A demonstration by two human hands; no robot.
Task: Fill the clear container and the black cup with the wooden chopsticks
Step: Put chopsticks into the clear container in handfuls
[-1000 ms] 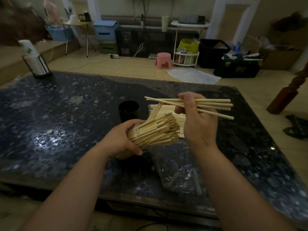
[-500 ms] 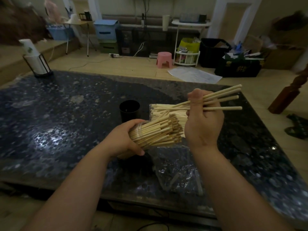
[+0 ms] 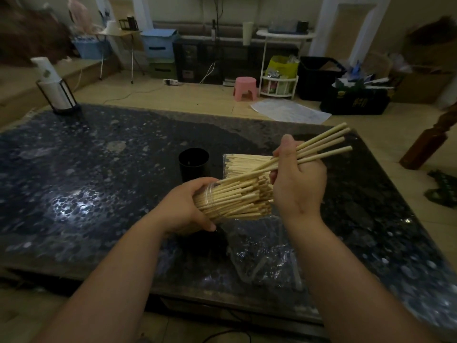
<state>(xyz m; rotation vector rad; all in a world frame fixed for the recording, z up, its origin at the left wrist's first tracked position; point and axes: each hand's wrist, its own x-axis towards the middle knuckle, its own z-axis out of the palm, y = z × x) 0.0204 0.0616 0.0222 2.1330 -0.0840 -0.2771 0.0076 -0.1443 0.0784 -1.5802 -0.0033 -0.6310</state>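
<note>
Head view: right hand point(image 3: 299, 186) pinches chopsticks point(image 3: 321, 142) (tips down-left) aimed at the tilted container point(image 3: 217, 206), which left hand point(image 3: 183, 211) grips.

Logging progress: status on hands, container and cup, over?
Left hand grips tilted clear container, packed with chopsticks. Right hand holds loose chopsticks, ends at its mouth. Black cup behind, nothing blocking it.

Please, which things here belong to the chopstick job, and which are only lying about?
For the job: clear round plastic container in the left hand; loose wooden chopsticks in the right hand; round black cup; flat pack of wooden chopsticks on the dark stone table.
Lying about: crumpled clear plastic bag; white paper roll in black wire holder; pink plastic stool.
</note>
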